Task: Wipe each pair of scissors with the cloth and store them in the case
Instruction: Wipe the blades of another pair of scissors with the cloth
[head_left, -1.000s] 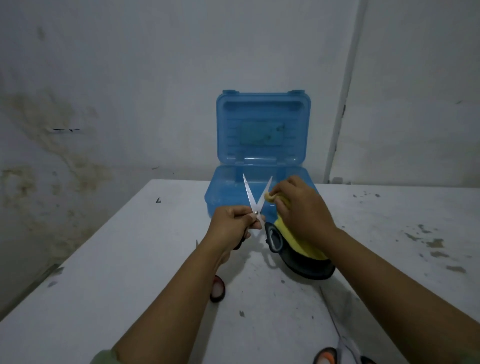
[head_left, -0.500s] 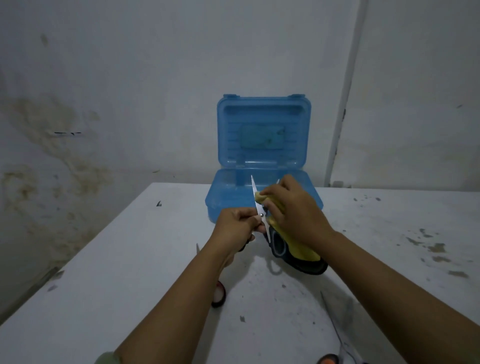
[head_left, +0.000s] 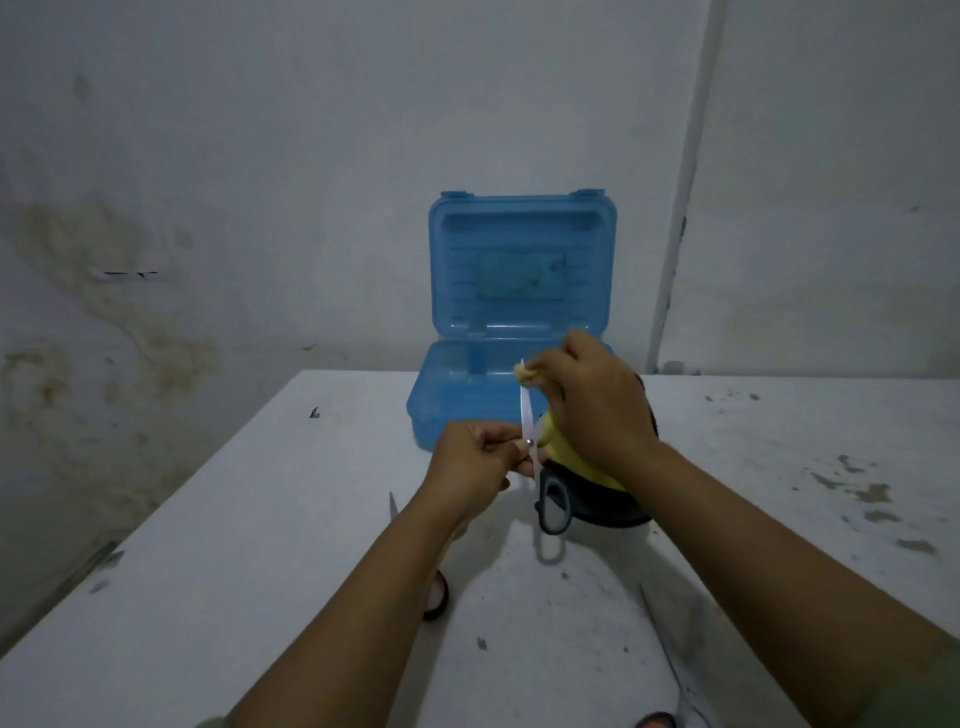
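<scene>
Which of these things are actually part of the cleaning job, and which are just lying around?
Part of the job:
- scissors being wiped, held in the left hand
- yellow cloth in the right hand
- open blue case
- two more scissors on the table, one under the left arm, one at the bottom right

Just lying about:
- dark flecks on the table

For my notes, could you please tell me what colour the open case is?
The case is translucent blue, seen best in the head view.

Both forearms are bare; olive-green sleeve (head_left: 210, 722) edges (short ones, apparently) peek in at the bottom.
</scene>
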